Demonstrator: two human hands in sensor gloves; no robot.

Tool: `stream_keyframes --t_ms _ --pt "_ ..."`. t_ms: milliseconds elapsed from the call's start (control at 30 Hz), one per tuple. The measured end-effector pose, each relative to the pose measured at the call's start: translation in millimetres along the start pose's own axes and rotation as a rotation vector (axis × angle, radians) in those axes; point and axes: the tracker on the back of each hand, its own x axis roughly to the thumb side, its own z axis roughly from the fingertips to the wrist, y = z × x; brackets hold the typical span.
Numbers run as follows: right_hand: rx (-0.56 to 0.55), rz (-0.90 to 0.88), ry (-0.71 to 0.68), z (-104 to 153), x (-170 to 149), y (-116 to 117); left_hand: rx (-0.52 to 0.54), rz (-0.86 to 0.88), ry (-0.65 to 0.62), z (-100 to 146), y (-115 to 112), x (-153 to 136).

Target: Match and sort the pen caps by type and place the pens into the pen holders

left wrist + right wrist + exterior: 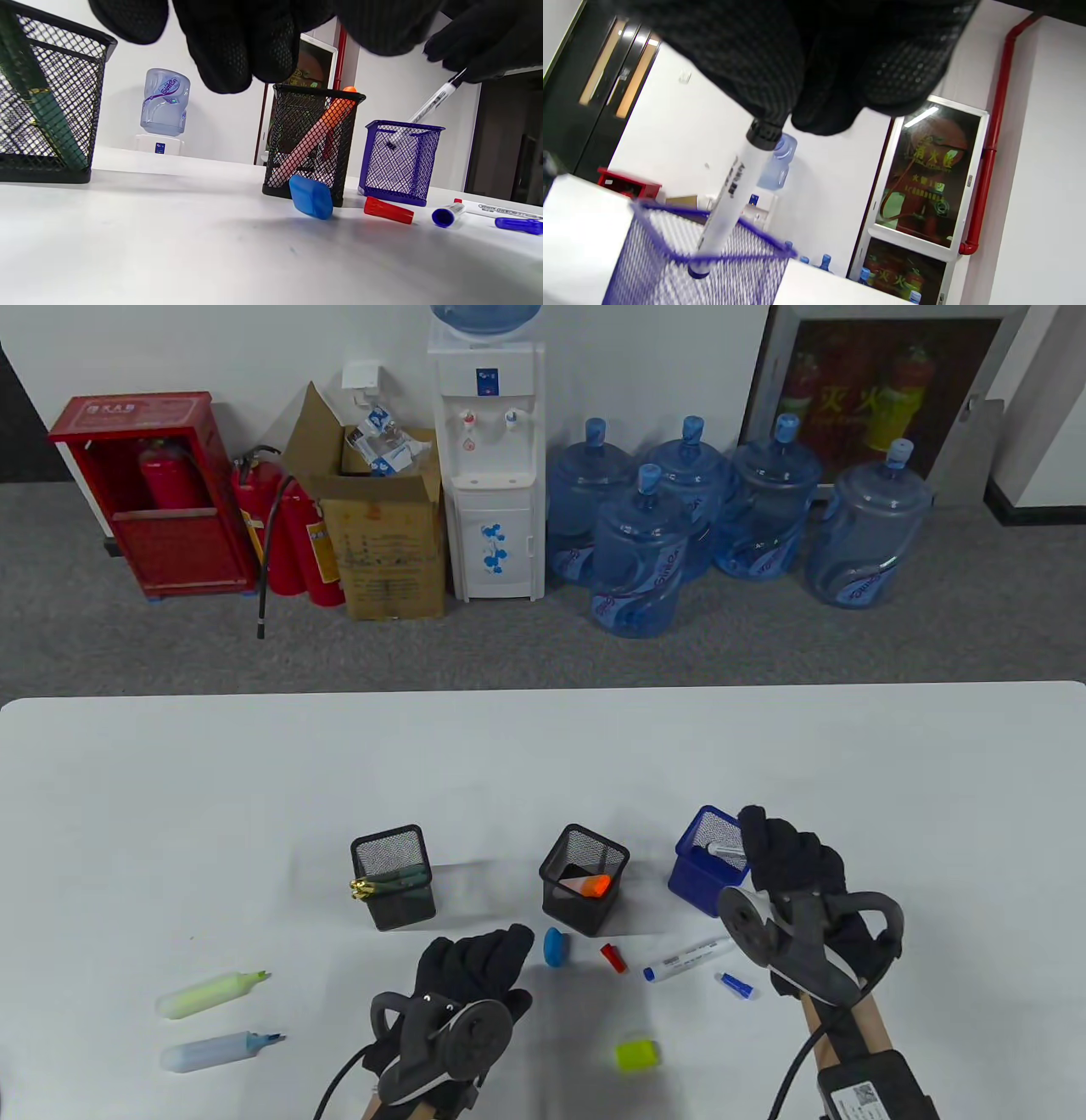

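Nearest lie a lime cap (637, 1055), a blue highlighter (219, 1049) and a green highlighter (212, 992), both uncapped. The left hand (475, 963) hovers with fingers loosely curled, holding nothing, just short of a blue cap (555, 946). Right of that lie a red cap (612, 958), a white marker (687, 958) with unreadable print, and a small blue cap (736, 985). Farther back, the left black holder (392, 876) has green pens, the middle black holder (584, 879) an orange highlighter (587, 886). The right hand (785, 861) pinches a white pen (729, 199), its tip inside the blue holder (702, 861). Bottles (636, 555) by the wall read "GinOn".
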Motion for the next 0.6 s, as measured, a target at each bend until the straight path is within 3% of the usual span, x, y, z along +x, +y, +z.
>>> stream_keyframes --t_ms 333,600 --pt "0.047 0.01 -0.022 1.0 19.5 21.6 -0.018 -0.024 -0.009 -0.7 0.3 1.4" --pt "-0.021 -0.024 -0.049 20.2 7.5 5.2 -0.024 -0.02 -0.003 -0.9 0.2 0.0"
